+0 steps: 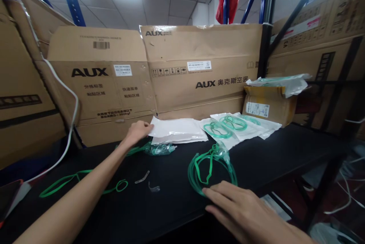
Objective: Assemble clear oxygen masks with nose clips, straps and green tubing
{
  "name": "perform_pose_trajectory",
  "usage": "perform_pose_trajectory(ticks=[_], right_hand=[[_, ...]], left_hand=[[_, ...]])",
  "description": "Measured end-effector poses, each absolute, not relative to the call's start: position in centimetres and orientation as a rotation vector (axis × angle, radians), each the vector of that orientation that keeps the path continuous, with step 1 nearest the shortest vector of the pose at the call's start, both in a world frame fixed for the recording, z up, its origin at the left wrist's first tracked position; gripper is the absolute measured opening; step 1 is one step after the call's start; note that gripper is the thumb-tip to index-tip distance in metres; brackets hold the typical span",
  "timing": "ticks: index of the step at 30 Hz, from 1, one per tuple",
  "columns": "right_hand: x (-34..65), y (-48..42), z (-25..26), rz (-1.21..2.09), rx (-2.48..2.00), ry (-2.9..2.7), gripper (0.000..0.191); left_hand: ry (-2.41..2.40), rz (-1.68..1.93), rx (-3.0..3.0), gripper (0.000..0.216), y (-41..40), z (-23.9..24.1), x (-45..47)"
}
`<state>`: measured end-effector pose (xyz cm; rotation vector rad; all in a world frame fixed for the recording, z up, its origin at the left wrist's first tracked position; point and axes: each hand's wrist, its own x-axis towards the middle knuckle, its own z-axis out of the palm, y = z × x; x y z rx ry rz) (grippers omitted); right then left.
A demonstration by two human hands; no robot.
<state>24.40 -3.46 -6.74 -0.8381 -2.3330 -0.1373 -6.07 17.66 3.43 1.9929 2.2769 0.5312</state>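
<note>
My left hand [139,130] is stretched forward, its fingers closed on the left edge of the top white pouch [178,128] in a small stack. Behind that wrist lies a clear green mask [161,149] with a green strap, partly covered by the pouches. My right hand [230,200] is at the near edge of a coil of green tubing [191,175]. Its fingers are extended and its fingertips seem to touch the coil. A green elastic strap [208,171] and a clear mask piece [222,153] lie on top of the coil.
Packed pouches with green tubing [234,123] lie at the back right, beside a small carton [269,105]. A loose green strap [61,187] and two small clear pieces [142,177] lie on the black table [168,213]. Large cardboard sheets [182,95] stand behind.
</note>
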Motion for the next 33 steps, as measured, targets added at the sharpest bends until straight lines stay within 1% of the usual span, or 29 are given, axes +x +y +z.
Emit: perform_pose_trajectory(ticks=[3, 7, 9, 11, 14, 16, 17, 18, 19, 21, 25, 29, 31, 33], right_hand=[[23.2, -3.4, -6.8, -0.167, -0.701, -2.293, 0.028], [24.7, -3.0, -5.7, -0.115, -0.687, -2.27, 0.029], [26.5, -2.1, -4.8, -0.15, -0.7, -2.198, 0.03], [28.4, -0.5, -4.3, -0.176, -0.731, -2.123, 0.031], [30.1, 2.2, -4.9, -0.148, -0.822, -2.148, 0.028], [30.5, 3.6, -5.8, -0.132, -0.921, -2.215, 0.032], [30.5, 4.0, -6.2, -0.119, -0.967, -2.249, 0.034], [30.5, 4.1, -6.5, -0.108, -1.004, -2.279, 0.036], [30.6, 4.1, -6.7, -0.1, -1.027, -2.301, 0.038], [30.8, 3.4, -6.6, -0.101, -1.05, -2.324, 0.039], [31.3, 0.2, -5.8, -0.111, -1.026, -2.353, 0.044], [30.2, -2.7, -6.5, -0.15, -0.967, -2.387, 0.051], [29.2, -3.4, -7.4, -0.252, -0.936, -2.367, 0.048], [28.3, -3.5, -8.3, -0.35, -0.906, -2.344, 0.041]], left_hand=[[2.37, 0.498, 2.087, 0.034, 17.1, 3.5, -4.8], [2.405, 0.518, 2.249, 0.035, 14.4, 4.7, -4.3], [2.29, 0.554, 2.393, 0.035, 11.8, 5.1, -3.4], [2.071, 0.596, 2.566, 0.038, 8.3, 4.5, -1.5], [1.699, 0.608, 2.763, 0.032, 2.6, 1.2, 3.0], [1.421, 0.674, 2.926, 0.022, -0.1, -2.1, 6.3], [1.307, 0.717, 3.009, 0.023, -1.0, -3.7, 7.6], [1.239, 0.77, 3.082, 0.024, -1.5, -5.1, 8.5], [1.231, 0.797, 3.122, 0.019, -1.8, -6.2, 9.0], [1.18, 0.798, 3.184, 0.013, -2.0, -7.4, 8.4], [1.073, 0.834, 3.156, 0.027, -2.4, -6.9, 3.4], [1.248, 0.993, 3.095, 0.026, -3.2, -6.4, 0.4], [1.231, 1.067, 3.12, 0.028, -3.3, -7.2, 1.1], [1.147, 1.11, 3.155, 0.033, -3.3, -8.5, 2.7]])
